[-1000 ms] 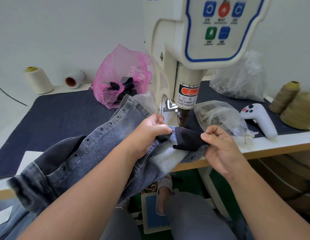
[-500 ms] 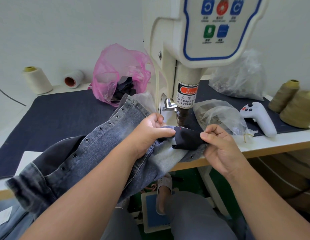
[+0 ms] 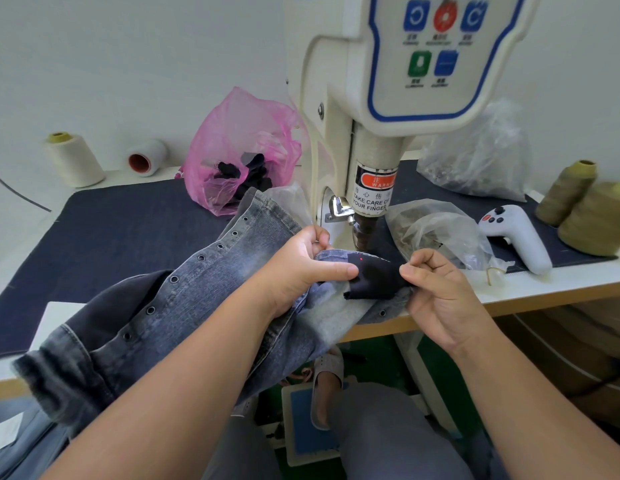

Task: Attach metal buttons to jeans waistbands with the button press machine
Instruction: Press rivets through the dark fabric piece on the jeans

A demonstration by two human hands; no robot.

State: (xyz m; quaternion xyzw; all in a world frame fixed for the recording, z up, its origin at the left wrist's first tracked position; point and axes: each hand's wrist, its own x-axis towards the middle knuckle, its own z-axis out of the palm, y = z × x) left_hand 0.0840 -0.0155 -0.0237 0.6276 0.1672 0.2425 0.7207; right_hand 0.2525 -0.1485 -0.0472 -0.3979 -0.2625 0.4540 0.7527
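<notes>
Pinching dark soft patch (red dot) | left hand, right hand | faded denim jeans

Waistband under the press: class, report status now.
Left hand and right hand pinch waistband beneath press head. Red dot on cloth. Nothing blocking.

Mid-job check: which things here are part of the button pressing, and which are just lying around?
In use: jeans, dark patch, left hand, right hand, button press machine, foot pedal.
Lying about: pink bag, white controller, thread cones, clear bags.
</notes>
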